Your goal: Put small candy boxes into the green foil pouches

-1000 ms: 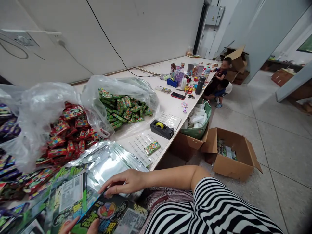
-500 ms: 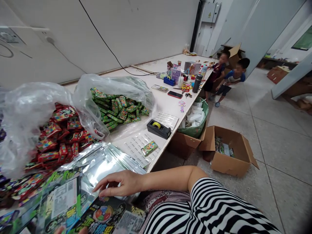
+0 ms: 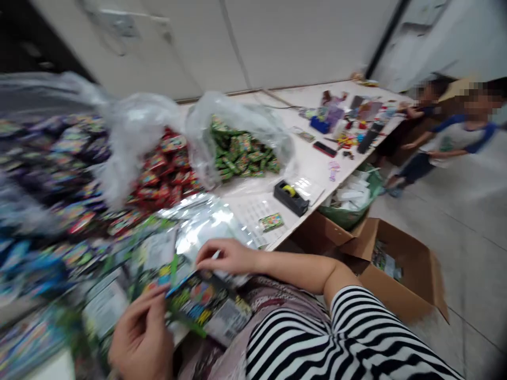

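A dark printed packaging pouch (image 3: 212, 306) with bright lettering and a pale label panel lies tilted over my lap. My right hand (image 3: 229, 256) is closed, thumb and fingers pinching the pouch's upper edge. At the pouch's left corner, my left hand (image 3: 142, 338) has its fingertips pressed together on that same edge. Blur hides the exact grip. Beneath and left of the hands are more printed pouches (image 3: 152, 253). Just beyond my right hand rests a stack of shiny silver pouches (image 3: 209, 221).
Clear bags spill red packets (image 3: 166, 174), green packets (image 3: 241, 153) and purple packets (image 3: 75, 148). A tape dispenser (image 3: 291, 198) and one green packet (image 3: 271, 221) sit near the table edge. An open carton (image 3: 412, 269) stands on the floor. Two people (image 3: 455, 137) are at the far end.
My view has swung left. My left hand has come up into view at the pouch. The fingers of my right hand have closed on its upper edge.
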`<action>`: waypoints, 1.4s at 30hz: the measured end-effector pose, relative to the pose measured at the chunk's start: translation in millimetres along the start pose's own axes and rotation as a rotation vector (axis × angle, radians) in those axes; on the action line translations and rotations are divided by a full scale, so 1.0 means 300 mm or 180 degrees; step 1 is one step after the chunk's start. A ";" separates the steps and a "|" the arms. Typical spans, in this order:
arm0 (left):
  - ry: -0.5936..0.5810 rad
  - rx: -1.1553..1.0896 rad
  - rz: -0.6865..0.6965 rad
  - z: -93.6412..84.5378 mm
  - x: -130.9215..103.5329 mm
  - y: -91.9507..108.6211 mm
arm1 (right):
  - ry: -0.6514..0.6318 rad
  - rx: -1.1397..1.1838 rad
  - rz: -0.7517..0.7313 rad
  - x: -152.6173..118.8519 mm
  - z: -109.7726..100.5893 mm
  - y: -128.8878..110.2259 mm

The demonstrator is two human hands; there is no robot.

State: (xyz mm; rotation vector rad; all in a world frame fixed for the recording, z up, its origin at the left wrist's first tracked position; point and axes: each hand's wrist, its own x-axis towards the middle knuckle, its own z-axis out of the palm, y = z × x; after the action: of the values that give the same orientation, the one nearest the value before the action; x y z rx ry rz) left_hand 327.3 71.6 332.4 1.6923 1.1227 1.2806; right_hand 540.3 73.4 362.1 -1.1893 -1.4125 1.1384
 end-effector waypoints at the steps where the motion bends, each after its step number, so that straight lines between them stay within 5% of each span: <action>1: 0.0383 -0.0074 -0.0096 0.010 0.007 0.024 | -0.0024 0.0137 0.0139 -0.008 -0.002 -0.012; 3: 0.0499 -0.0324 -0.0329 0.022 0.022 0.048 | -0.0128 0.0100 0.0078 -0.020 -0.010 -0.021; 8: -0.0091 -0.0459 -0.0059 -0.002 0.044 0.049 | -0.0318 -0.0216 -0.0305 -0.022 -0.019 -0.005; 18: -0.0497 -0.0697 -0.0254 -0.019 0.086 0.106 | -0.0746 -0.0055 0.0101 0.023 -0.022 -0.068; 26: -0.1308 -0.0619 0.0134 -0.073 0.054 0.101 | -0.0716 -0.0868 -0.1093 -0.061 -0.048 -0.047; 31: -0.0995 -0.0689 0.0101 -0.044 0.024 0.067 | -0.0085 -0.0805 -0.1252 -0.098 -0.012 -0.011; 42: -0.0878 -0.0230 0.0596 -0.028 0.048 0.069 | 0.0295 -0.0497 -0.1223 -0.120 0.054 0.030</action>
State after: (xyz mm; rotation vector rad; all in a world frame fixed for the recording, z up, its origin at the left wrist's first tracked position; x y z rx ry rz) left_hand 325.5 77.9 358.0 1.8860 0.7630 1.1397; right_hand 528.7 37.2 347.9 -1.0046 -1.5956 0.7090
